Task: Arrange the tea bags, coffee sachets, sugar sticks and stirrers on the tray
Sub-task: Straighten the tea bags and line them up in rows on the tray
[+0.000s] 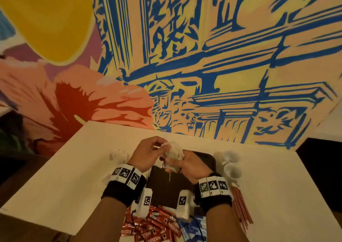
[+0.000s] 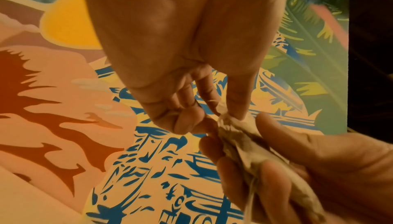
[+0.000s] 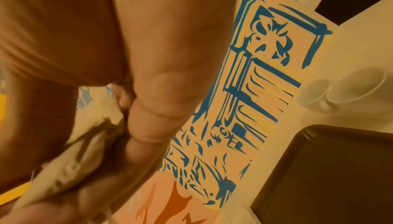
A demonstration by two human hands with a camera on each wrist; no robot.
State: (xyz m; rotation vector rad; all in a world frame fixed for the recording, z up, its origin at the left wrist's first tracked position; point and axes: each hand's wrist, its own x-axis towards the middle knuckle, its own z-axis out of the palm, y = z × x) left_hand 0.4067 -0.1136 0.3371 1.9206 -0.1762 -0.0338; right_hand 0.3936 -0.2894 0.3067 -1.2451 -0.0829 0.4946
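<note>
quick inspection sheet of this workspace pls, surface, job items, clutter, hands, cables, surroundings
surface: pale table set against the wall, with a dark tray in the middle, bare where it shows.
job's things: tea bags held bunched above the tray; red coffee sachets heaped at the near edge; blue packets beside them, type unreadable; reddish sticks in a row right of the tray.
clutter: two white cups right of the tray; a small white item to its left, blurred.
hands: left hand pinches the top of the bunch; right hand grips it from below.
cables: thin dark cable running from the right wrist band over the packets.
surroundings: painted mural wall behind the table.
</note>
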